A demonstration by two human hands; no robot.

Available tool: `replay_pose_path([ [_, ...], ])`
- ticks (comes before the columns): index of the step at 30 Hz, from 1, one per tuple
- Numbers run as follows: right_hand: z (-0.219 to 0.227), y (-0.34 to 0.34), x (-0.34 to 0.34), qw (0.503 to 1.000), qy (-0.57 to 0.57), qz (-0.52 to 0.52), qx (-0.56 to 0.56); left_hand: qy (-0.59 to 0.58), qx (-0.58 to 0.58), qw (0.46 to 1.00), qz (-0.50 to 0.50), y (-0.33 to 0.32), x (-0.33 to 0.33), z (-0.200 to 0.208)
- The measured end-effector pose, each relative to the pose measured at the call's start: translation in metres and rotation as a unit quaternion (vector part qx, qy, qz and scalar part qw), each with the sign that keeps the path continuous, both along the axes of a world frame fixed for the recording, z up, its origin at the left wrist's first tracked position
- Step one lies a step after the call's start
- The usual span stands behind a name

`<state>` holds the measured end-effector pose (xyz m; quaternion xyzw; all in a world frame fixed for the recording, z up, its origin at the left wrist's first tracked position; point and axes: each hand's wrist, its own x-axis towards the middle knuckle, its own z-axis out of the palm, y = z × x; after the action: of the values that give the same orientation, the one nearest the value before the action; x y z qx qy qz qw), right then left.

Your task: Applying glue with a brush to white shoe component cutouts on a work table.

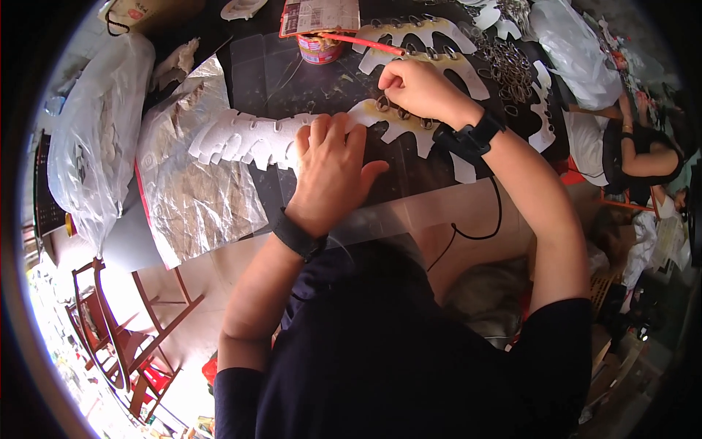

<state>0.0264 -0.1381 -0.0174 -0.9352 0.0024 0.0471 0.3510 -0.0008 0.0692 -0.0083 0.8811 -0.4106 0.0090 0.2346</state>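
My left hand point(329, 157) lies flat, fingers down and thumb out, on a row of overlapping white notched pieces point(241, 139). To its right is a white cut-out piece point(409, 135) with yellowish smears and several metal rings standing along it. My right hand point(424, 91) is closed in a pinch at this piece's left end, on a metal ring point(382, 103) just under the fingertips. Farther back lie more white cut-outs point(464, 72) with rings on them. A small pink tub point(319, 50) stands behind my hands, with a red stick point(363, 43) across its top.
A pile of loose metal rings point(508, 69) lies at the right. Plastic bags point(102, 132) point(574, 51) sit at both sides. Crinkled silvery sheeting point(201, 175) covers the table's left part. A person point(636, 150) sits at the right; a wooden chair point(110, 329) stands lower left.
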Motion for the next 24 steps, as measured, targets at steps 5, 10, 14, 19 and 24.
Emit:
replay_pose_path([
  [5,0.034,-0.024,-0.029,1.0,0.006,0.019,0.004,-0.04,0.016,0.999,0.017,-0.002,0.0,-0.001],
  [10,0.034,-0.044,-0.107,0.992,0.074,-0.08,-0.059,-0.012,0.035,0.999,0.011,-0.002,0.002,0.0],
  [14,0.014,-0.034,-0.133,0.986,0.064,-0.151,-0.005,-0.019,0.007,1.0,0.009,-0.005,0.005,-0.002],
  [19,0.011,-0.026,-0.136,0.973,0.059,-0.215,0.06,-0.016,-0.007,1.0,0.007,-0.007,0.006,-0.004],
  [24,-0.001,-0.042,-0.138,0.945,0.051,-0.243,0.213,-0.006,-0.016,1.0,0.006,-0.014,0.001,-0.002],
])
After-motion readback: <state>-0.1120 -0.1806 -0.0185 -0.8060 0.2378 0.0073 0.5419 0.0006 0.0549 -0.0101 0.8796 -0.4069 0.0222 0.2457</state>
